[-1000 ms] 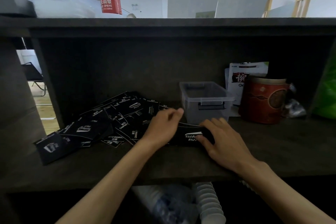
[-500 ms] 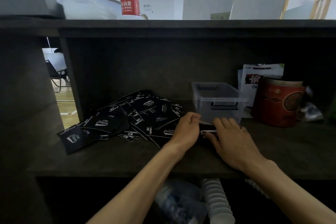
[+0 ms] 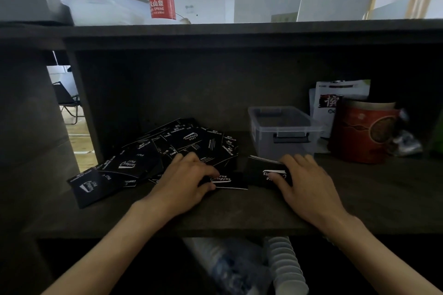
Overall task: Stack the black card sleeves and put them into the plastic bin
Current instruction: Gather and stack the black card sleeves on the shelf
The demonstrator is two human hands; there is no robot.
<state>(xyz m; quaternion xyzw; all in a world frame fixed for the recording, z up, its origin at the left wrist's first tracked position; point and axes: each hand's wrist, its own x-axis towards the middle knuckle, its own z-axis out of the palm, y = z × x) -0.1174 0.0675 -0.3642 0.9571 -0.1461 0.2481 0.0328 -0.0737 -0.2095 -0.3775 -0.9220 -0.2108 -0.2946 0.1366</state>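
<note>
Our left hand (image 3: 189, 178) pinches one black card sleeve (image 3: 227, 181) beside the loose pile (image 3: 167, 151); our right hand (image 3: 303, 179) clasps the small stack (image 3: 266, 170) before the plastic bin (image 3: 284, 132). We should square edges before adding it.

A loose heap of black card sleeves (image 3: 191, 143) with white lettering lies fanned and overlapping on the dark shelf, spreading from centre out toward 9 o'clock, none of them squared up. One single sleeve (image 3: 227, 181) lies flat at the heap's 4 o'clock edge, logo side up. At its 3 o'clock, just apart, sits a small gathered stack of sleeves (image 3: 263, 170), edges roughly aligned. The clear plastic bin (image 3: 284, 127) stands upright at the stack's 12 o'clock, just beside it, lidless, with nothing visible inside.
</note>
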